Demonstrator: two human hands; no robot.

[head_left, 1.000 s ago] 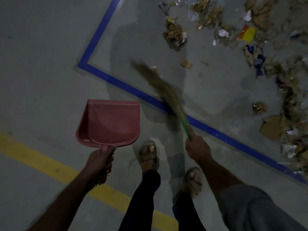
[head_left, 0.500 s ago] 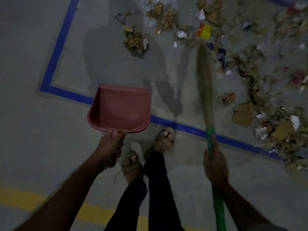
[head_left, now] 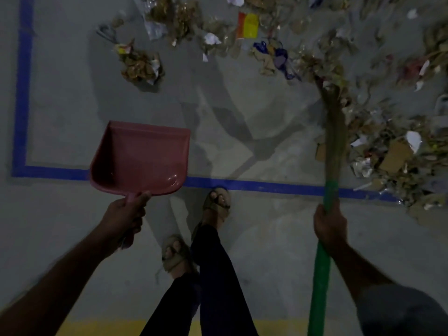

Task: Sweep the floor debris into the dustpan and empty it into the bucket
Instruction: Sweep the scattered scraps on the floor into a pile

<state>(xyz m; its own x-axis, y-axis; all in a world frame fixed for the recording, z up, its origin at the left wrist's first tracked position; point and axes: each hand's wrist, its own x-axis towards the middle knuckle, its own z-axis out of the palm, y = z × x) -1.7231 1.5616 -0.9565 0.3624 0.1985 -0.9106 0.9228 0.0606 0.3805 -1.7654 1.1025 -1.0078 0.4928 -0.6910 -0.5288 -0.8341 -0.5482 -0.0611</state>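
My left hand grips the handle of an empty pink dustpan, held above the floor over the blue line. My right hand is closed around the green handle of a grass broom. The broom points forward and its brush tip reaches into the debris, a spread of cardboard scraps, crumpled paper and wrappers across the top and right of the floor. A separate clump of debris lies at the upper left. No bucket is in view.
A blue tape line marks a rectangle on the grey concrete floor, with its corner at the left. A yellow line runs along the bottom edge. My sandalled feet stand just short of the blue line.
I have stepped forward to the blue line. The broom swung from pointing left to pointing straight ahead, then right into the debris. The dustpan stayed in my left hand.
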